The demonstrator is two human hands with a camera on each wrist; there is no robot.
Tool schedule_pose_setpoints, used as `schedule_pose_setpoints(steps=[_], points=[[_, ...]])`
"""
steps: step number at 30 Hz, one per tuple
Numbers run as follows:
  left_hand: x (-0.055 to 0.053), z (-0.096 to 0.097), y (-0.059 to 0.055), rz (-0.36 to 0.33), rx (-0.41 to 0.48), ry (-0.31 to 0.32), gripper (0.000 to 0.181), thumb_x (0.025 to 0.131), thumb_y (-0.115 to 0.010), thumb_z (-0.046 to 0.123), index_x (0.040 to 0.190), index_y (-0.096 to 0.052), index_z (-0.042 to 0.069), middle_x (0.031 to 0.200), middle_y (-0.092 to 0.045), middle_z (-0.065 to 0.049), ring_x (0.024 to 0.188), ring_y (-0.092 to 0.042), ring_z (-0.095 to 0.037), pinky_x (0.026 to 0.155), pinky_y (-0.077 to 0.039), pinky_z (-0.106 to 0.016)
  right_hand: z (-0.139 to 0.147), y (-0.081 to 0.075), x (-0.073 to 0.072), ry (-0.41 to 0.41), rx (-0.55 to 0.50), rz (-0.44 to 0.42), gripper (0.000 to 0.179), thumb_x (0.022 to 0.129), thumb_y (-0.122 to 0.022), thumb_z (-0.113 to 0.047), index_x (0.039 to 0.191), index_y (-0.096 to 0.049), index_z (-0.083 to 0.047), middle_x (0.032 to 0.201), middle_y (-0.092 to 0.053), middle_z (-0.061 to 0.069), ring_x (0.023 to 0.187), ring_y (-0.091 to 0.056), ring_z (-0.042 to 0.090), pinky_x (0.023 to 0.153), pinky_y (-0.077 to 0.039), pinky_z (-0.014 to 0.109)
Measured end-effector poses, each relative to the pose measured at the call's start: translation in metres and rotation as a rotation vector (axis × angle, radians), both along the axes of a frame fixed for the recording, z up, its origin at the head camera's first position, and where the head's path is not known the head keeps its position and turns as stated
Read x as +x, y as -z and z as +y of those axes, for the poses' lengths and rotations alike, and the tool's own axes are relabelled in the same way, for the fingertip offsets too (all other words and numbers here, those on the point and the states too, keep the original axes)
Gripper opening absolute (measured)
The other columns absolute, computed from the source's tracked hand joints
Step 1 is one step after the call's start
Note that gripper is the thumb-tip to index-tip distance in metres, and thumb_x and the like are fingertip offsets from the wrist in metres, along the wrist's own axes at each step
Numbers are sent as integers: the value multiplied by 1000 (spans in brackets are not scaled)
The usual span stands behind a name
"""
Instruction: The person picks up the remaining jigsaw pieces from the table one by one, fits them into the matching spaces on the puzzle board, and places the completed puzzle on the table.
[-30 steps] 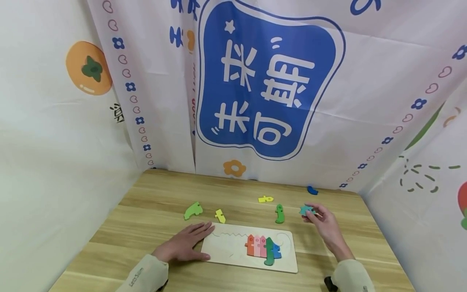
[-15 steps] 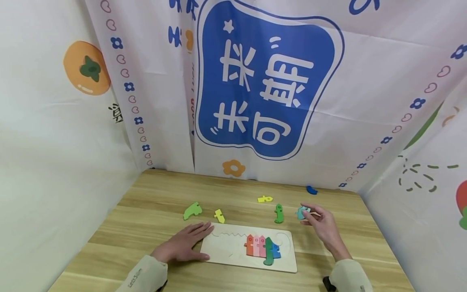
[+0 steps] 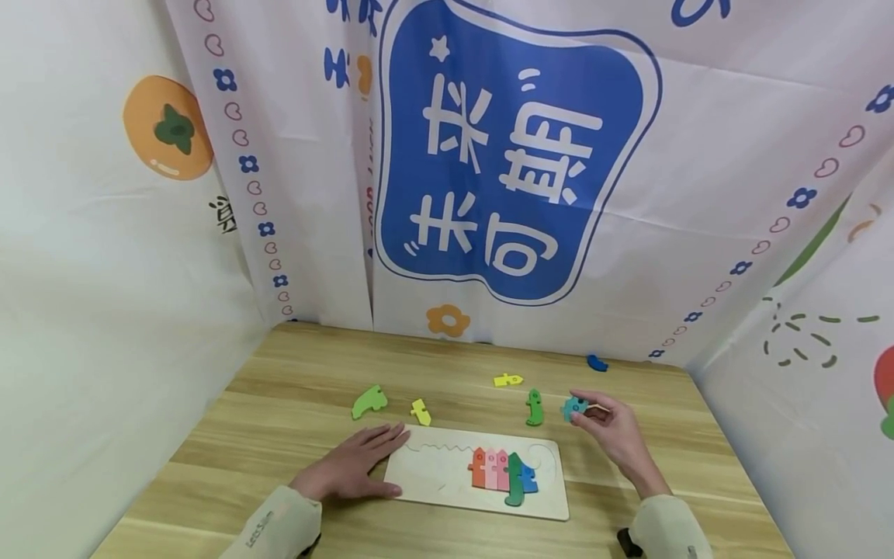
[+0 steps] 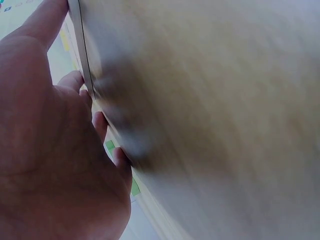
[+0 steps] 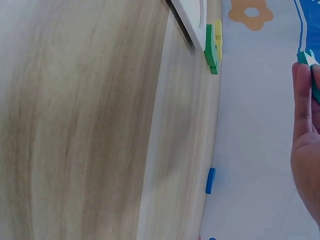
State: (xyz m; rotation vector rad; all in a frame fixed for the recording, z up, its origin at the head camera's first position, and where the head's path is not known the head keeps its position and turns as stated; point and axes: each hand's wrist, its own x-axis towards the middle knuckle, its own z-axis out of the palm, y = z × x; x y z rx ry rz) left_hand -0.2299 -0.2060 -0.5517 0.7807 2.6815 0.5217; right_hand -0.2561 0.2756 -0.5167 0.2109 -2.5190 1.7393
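Note:
A pale wooden puzzle board (image 3: 427, 483) lies on the table. On its right half sit an orange piece (image 3: 478, 470), two pink pieces (image 3: 492, 470), a dark green piece (image 3: 515, 483) and a blue piece (image 3: 529, 479). My left hand (image 3: 355, 464) rests at the board's left edge, thumb and fingers spread; in the left wrist view its fingertips meet that edge. Beyond the board's right end, my right hand (image 3: 618, 436) pinches a teal puzzle piece (image 3: 574, 408) between thumb and fingers. The right wrist view shows this piece raised above the table.
Loose puzzle pieces lie behind the board: a light green one (image 3: 369, 401), a yellow one (image 3: 421, 412), another yellow one (image 3: 507, 380) and a green one (image 3: 534, 408). Farther back is a dark blue piece (image 3: 597, 362). Printed cloth (image 3: 314, 233) walls the table's back and sides.
The teal piece has shifted slightly left in my right hand and turned, its face now showing more to the head camera. My left hand and the board have stayed in place.

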Motion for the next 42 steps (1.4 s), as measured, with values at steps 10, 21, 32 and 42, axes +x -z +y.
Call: schedule_pose_setpoints(steps=[10,21,32,42], points=[[-1,-1,1,7,13,2,96,90,-63,72,166,-26,26,173,-24,0,156,-25,-38,120,-26,-67,-4,0,1,-34,14,-42,41,98,-73,-11,137,-65,-6,115,-66,21,91,-75,19,86,-63,38],[0,-2,5,23,18,15,96,90,-60,75,166,-24,29,174,-22,3,156,-25,-39,119,-27,-68,-11,5,5,-90,2,-111,40,92,-79,-7,128,-65,1,112,-63,20,88,-76,20,85,-63,42],[-1,0,5,14,-9,4,98,90,-60,75,166,-27,24,173,-24,-1,157,-24,-37,121,-26,-65,-20,16,16,-248,113,-205,38,84,-87,-16,116,-72,-3,105,-70,11,86,-69,18,72,-60,26],[-2,-1,7,25,3,9,96,91,-59,75,167,-23,28,174,-22,1,156,-24,-39,120,-26,-68,-19,21,19,-343,188,-269,34,83,-88,-16,110,-73,-4,94,-66,7,79,-60,16,66,-53,23]])
